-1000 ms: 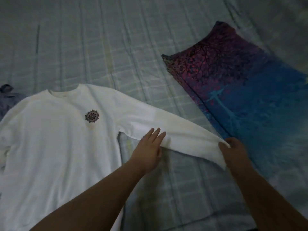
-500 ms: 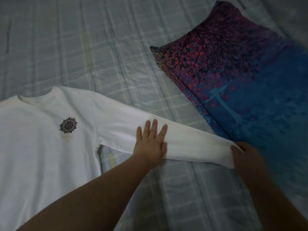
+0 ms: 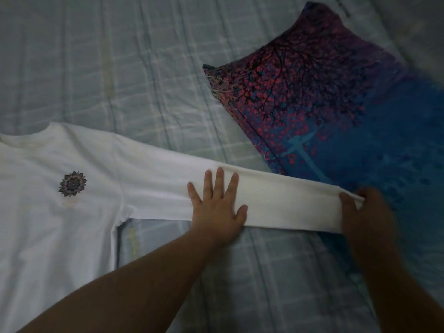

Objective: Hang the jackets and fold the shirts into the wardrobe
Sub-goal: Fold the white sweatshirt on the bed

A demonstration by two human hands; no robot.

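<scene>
Red-blue tree-print pillow (image 3: 336, 111) on plaid bedsheet (image 3: 120, 68)

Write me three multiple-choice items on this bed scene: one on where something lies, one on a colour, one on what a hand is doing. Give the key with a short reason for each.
1. Where does the pillow lie relative to the shirt?
A. To its right, by the end of the sleeve
B. Under the shirt's body
C. To its left

2. What colour is the shirt?
A. Black
B. White
C. Red

3. What is the left hand doing?
A. Holding a hanger
B. Lying flat on the sleeve, fingers spread
C. Lifting the pillow

Key:
1 A: the pillow sits at the right of the bed, where the stretched sleeve ends.
2 B: the fabric is white, with a small dark flower emblem on the chest.
3 B: the palm lies on the sleeve's middle, while the right hand pinches the cuff.
</scene>
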